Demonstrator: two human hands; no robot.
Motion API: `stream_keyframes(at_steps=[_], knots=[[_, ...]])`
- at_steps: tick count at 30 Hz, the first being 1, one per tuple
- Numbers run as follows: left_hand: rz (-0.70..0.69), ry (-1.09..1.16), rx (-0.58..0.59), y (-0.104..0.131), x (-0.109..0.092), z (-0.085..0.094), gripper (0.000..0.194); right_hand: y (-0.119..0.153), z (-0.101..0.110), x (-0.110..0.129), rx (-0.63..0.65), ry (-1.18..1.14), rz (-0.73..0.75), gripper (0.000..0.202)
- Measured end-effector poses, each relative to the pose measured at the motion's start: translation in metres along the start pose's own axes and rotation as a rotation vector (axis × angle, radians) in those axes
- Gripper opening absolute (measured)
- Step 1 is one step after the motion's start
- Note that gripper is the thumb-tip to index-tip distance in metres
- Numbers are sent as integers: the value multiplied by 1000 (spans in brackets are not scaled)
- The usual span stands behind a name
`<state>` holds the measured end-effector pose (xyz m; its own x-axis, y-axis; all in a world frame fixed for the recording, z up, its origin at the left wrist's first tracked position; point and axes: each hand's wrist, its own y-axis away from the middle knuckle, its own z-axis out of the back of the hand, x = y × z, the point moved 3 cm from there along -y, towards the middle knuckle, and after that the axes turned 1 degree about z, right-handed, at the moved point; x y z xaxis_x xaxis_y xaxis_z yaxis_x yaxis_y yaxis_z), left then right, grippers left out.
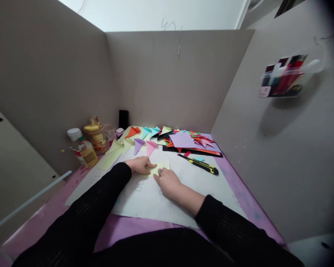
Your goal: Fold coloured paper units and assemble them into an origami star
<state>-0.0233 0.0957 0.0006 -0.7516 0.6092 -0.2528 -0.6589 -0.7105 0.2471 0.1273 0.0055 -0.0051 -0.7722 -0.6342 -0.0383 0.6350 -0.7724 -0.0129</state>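
A small pale yellow sheet of paper (163, 164) lies on the large white sheet in front of me, partly covered by my fingers. My left hand (139, 165) holds its left side down, with index finger and thumb at the paper. From the near side my right hand (168, 181), a ring on one finger, presses on the paper's front edge with its fingers bent. Just beyond lie a folded purple paper piece (138, 145) and a folded pink piece (151, 147). A black and yellow utility knife (200, 165) rests right of my hands.
The white sheet (156, 207) covers much of the pink-purple tabletop (128, 230). Colored papers (183, 141) are piled at the back right. A bottle of yellowish liquid (86, 152), a lidded jar (97, 139) and a black phone (124, 118) stand back left. Grey panels (178, 81) enclose the table.
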Motion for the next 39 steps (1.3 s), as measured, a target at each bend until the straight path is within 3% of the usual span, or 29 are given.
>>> stream_keyframes(at_steps=[4, 9, 13, 15, 17, 20, 24, 28, 33, 36, 39], knots=[[-18, 11, 29, 2, 4, 0, 73, 25, -3, -24, 18, -6, -109, 30], [-49, 53, -15, 3, 11, -5, 73, 38, -8, -43, 0, -5, -199, 29], [-86, 84, -68, 5, 16, -9, 71, 38, 1, -51, -70, -44, -291, 23], [-104, 104, -80, 6, 18, -11, 71, 34, 8, -44, -160, -88, -301, 26], [-131, 121, -98, 6, 20, -13, 73, 25, 12, -26, -217, -173, -179, 33], [-183, 137, -145, 8, 23, -17, 75, 8, 3, 7, -136, -314, 16, 46], [-187, 158, -243, 16, 28, -21, 71, -1, -15, 19, -4, -399, -7, 65], [-106, 154, -281, 32, 32, -21, 66, 20, -19, -4, -18, -345, -122, 55], [-39, 169, -282, 47, 30, -20, 56, 47, -8, -42, -17, -251, -256, 42], [29, 183, -328, 51, 29, -21, 65, 37, -4, -62, -30, -307, -301, 29], [54, 197, -350, 52, 27, -22, 72, 14, -12, -74, -166, -617, -430, 45]])
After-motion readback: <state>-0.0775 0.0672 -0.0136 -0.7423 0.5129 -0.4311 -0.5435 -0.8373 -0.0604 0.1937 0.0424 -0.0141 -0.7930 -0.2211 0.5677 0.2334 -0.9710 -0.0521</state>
